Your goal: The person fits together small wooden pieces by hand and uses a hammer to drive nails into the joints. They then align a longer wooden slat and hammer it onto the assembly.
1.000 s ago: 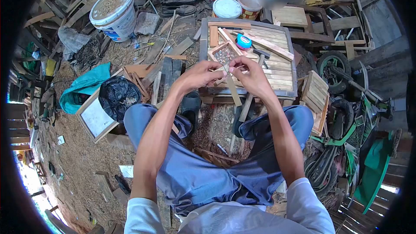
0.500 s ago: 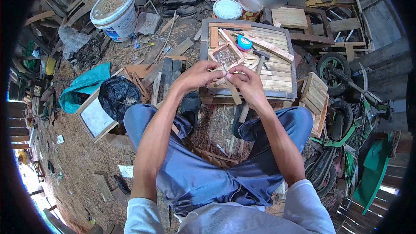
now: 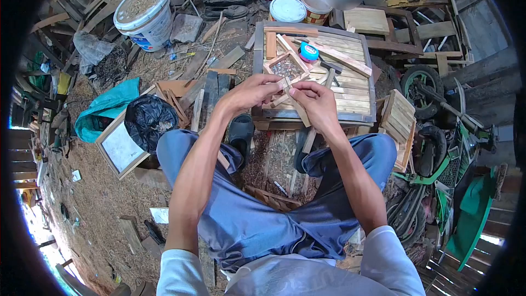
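My left hand (image 3: 253, 93) is closed, its thumb and fingers pinching thin wooden strips at the near corner of the small wooden frame. Opposite it, my right hand (image 3: 316, 103) pinches a wooden strip (image 3: 299, 111) that slants down toward me between the hands. The strips cross at my fingertips; whether they are joined is too small to tell. Just beyond lies the small square wooden frame (image 3: 302, 67), with small bits showing inside it. A round blue tub (image 3: 308, 52) stands beside the frame. To its right is a hammer (image 3: 331, 68), its handle pointing toward my right hand.
A slatted wooden panel (image 3: 350, 98) serves as the work surface, with loose wood lengths (image 3: 350, 63) on it. White buckets (image 3: 143, 27) stand beyond. A black bag (image 3: 150, 123) sits at left, a green motorbike (image 3: 438, 170) at right. Wood scraps and shavings cover the ground.
Both hands stay close together. The right hand has shifted slightly to the right, and the slanting strip's lower end has moved a little right.
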A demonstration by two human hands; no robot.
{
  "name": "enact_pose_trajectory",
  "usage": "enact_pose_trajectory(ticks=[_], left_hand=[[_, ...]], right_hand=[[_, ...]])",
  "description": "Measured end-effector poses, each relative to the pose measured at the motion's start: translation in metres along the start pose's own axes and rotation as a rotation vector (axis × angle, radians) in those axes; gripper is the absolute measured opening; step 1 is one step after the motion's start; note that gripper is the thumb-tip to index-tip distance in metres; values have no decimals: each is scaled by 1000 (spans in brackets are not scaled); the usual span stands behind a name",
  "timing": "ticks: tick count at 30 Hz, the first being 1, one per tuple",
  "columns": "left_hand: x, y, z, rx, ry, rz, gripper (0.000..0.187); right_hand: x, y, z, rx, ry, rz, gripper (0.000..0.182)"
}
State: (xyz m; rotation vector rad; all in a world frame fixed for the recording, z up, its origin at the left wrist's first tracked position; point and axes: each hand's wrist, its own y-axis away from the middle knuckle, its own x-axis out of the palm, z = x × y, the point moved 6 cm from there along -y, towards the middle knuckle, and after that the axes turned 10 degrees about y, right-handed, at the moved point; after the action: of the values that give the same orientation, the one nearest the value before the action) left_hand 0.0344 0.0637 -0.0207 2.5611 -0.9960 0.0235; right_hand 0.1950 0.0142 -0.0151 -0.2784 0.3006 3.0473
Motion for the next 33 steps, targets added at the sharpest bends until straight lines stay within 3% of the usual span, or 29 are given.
enact_pose_trajectory(ticks=[7, 10, 20, 33], left_hand=[[4, 12, -15, 34, -19, -43, 48], [8, 14, -22, 137, 16, -36, 45], [4, 6, -17, 147, -41, -95, 22], [2, 1, -13, 138, 3, -140, 27]], right_hand=[[-1, 0, 3, 0, -38, -9, 24], [-1, 0, 3, 7, -36, -11, 23], [-2, 0, 6, -7, 21, -30, 22], [0, -2, -1, -24, 33, -25, 21]])
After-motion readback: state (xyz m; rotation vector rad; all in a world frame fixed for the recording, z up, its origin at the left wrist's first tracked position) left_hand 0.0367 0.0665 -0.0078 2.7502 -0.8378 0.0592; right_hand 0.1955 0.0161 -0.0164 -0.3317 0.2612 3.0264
